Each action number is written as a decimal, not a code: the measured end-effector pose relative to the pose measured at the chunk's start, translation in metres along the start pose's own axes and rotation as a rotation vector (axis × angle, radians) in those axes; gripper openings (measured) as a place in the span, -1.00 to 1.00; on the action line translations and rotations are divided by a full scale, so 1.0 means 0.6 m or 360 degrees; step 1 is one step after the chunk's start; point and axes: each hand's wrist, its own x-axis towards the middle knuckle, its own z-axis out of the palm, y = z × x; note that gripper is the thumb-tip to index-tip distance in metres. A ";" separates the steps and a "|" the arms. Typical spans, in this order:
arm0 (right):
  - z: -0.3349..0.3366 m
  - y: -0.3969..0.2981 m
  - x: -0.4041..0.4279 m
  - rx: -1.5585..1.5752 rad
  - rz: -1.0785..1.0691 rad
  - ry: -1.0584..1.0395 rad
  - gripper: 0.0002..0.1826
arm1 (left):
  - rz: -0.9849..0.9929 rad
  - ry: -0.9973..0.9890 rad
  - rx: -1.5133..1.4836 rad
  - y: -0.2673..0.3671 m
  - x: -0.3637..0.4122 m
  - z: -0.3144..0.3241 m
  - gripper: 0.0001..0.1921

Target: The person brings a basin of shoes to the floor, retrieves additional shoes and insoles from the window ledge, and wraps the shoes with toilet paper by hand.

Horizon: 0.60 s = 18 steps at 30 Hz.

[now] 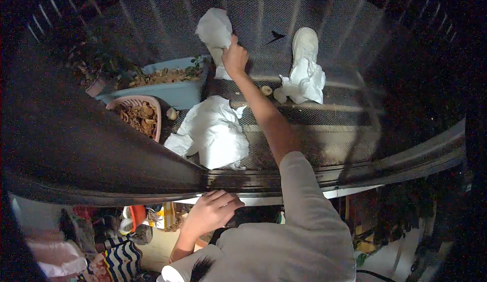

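Beyond the window sill, my right hand [235, 57] reaches out over a mesh-covered ledge, its fingers closed on white tissue paper [215, 27] that covers a shoe [217, 57]. To the right, a white shoe [305, 44] leans against the mesh, with crumpled white paper [305, 82] over its lower part. A larger heap of white paper [215, 129] lies on the ledge nearer to me; what is under it is hidden. My left hand [215, 209] rests near the window frame [243, 181], fingers bent, with no held thing visible.
At left on the ledge stand a blue planter [163, 91] with soil and a pink basket [159, 118] of dry brown scraps. Eggshells [266, 90] lie near the middle. Metal bars and mesh [262, 11] enclose the far side. A striped cloth [123, 261] is indoors at lower left.
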 end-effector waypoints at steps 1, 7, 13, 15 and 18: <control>0.009 0.000 0.003 0.0009 -0.0007 0.0002 -0.54 | -0.0008 -0.0002 -0.0033 -0.002 -0.002 0.001 -0.80; 0.027 0.000 0.006 -0.0024 0.0129 -0.0210 -0.37 | -0.0024 -0.0018 -0.0032 -0.004 0.000 -0.002 -0.80; -0.016 -0.018 0.007 0.0285 0.0452 -0.0733 0.23 | 0.0021 -0.0022 -0.0074 -0.011 0.002 0.005 -0.80; -0.057 0.024 0.015 -0.0065 0.0119 -0.0519 0.11 | 0.0033 -0.0033 -0.0095 -0.014 0.001 0.006 -0.80; -0.159 0.120 0.018 -0.0552 0.0029 -0.0009 0.00 | 0.0061 -0.0033 -0.0098 -0.013 0.007 0.007 -0.80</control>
